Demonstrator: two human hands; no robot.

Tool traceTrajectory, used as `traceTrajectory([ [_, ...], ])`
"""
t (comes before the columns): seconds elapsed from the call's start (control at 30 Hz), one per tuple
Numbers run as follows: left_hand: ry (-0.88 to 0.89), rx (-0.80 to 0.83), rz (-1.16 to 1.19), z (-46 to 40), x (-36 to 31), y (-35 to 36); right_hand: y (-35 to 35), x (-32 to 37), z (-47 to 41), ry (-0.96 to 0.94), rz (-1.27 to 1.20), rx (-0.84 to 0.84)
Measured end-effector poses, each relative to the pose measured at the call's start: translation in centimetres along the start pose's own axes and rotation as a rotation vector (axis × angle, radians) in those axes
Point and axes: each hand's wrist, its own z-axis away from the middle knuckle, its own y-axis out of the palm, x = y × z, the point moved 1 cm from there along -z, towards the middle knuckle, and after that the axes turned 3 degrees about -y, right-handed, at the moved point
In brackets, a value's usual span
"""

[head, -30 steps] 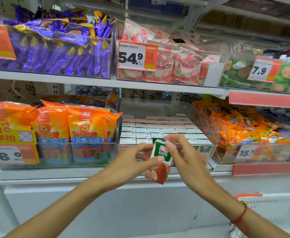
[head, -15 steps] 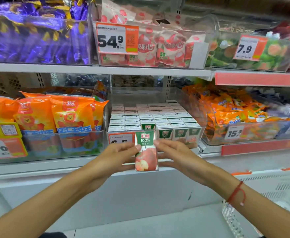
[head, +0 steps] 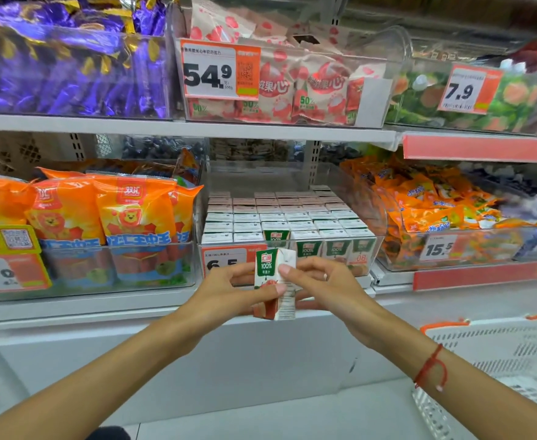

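Head view: juice carton (head: 274, 282) upright before shelf bin (head: 379, 215).
Left hand (head: 229, 290) grip: pinching carton's front.
Right hand (head: 322, 287) grip: pinching its side.
Advice: turn with fingertips, no squeezing.

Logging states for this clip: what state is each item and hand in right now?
Juice carton: upright, off the shelf, held between both hands.
Left hand: grips the carton, thumb across its front.
Right hand: pinches the carton's right side.
Clear bin: nearly full of stocked cartons, one gap in the front row.
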Motion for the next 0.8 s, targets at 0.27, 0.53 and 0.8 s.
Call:
traceTrajectory([
  [0.27,-0.114,0.124,0.106,-0.3,-0.4,-0.7,-1.1,0.9,0.1,0.094,-0.121,0.135],
  [0.53,-0.117,0.137,0.188,-0.5,-0.4,-0.9,-1.3,1.1,-0.1,0.028,-0.106,0.191],
  [0.8,-0.07,-0.035,0.253,-0.4,-0.4,0.2,0.2,1.0,0.7,-0.181,0.249,0.084],
])
